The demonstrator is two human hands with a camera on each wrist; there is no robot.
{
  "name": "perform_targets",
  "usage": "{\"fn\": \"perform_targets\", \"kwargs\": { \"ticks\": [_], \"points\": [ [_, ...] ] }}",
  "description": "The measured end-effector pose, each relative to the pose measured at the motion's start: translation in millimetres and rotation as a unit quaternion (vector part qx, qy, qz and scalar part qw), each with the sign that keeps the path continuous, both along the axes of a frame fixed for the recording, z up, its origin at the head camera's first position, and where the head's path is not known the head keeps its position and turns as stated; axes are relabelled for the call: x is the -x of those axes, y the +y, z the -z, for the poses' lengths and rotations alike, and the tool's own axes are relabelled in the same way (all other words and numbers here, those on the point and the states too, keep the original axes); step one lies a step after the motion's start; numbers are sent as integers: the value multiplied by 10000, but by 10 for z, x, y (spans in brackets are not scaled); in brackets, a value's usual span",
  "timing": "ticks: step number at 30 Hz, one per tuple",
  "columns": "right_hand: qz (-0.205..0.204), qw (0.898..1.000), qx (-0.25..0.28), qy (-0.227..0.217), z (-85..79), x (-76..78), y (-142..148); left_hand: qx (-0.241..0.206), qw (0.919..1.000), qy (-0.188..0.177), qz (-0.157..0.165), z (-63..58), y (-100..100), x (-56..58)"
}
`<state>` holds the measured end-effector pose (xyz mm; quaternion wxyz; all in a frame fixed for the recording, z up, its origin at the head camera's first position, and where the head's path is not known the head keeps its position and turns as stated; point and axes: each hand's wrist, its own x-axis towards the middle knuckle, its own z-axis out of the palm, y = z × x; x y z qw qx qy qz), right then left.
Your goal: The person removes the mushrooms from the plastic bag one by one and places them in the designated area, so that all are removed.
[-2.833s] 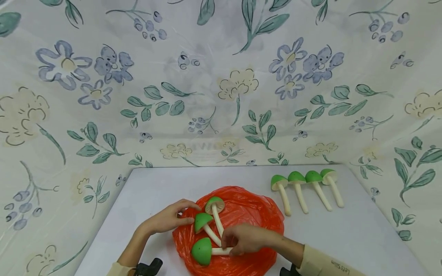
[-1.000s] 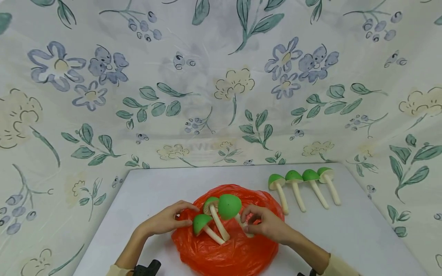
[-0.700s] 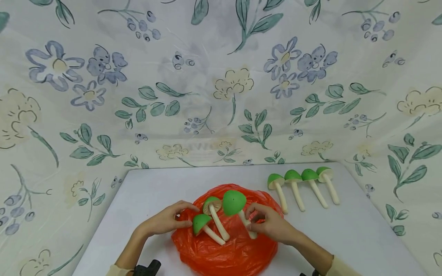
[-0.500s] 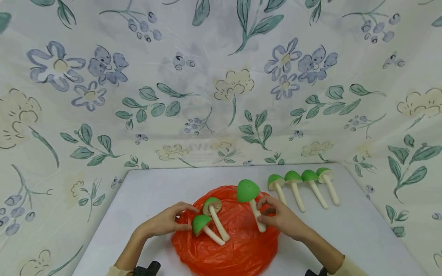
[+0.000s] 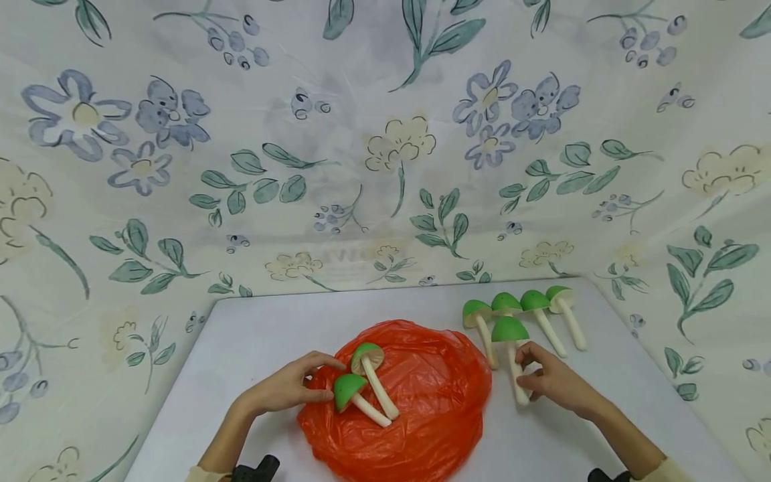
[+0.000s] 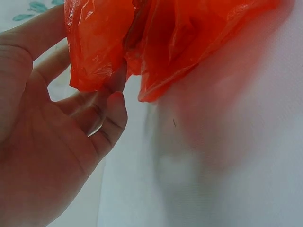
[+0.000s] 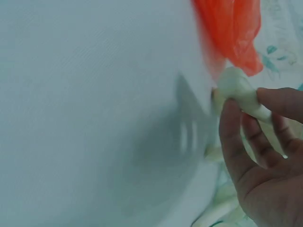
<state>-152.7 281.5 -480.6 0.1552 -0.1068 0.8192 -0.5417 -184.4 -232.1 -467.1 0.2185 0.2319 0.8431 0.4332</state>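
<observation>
My right hand [image 5: 557, 381] pinches a green-capped toy mushroom [image 5: 509, 329] by its pale stem, cap pointing away, right of the bag. In the right wrist view the stem end [image 7: 234, 85] sits between thumb and fingers. A crumpled red plastic bag [image 5: 434, 395] lies at the table's middle. On its left part rest two more mushrooms, a nearer one [image 5: 350, 389] and a farther one [image 5: 369, 359]. My left hand [image 5: 286, 385] holds the bag's left edge; the left wrist view shows the red film [image 6: 102, 47] between thumb and fingers.
Several like mushrooms [image 5: 535, 301] lie in a row at the table's back right, caps toward the back; the held one partly covers one of them. A floral curtain [image 5: 397, 201] stands behind the white table [image 5: 271, 328].
My right hand has picked the nearest mushroom off the bag and carried it up and right, past the bag's right edge. The left hand has stayed at the bag's left edge.
</observation>
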Motion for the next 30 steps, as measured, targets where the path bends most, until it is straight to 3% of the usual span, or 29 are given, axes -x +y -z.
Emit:
{"fn": "perform_targets", "kwargs": {
  "ticks": [10, 22, 30],
  "points": [
    [-301, 9959, -427, -735, 171, -61, 251, 3, 10000, -27, -6, 19, -39, -38],
    [-393, 9942, -743, -666, 105, -39, 248, 92, 9999, -28, -73, 15, -20, -35],
    [-484, 9960, -708, -245, -119, 27, 132, 104, 9999, -7, -73, -5, -3, -45]
  ]
}}
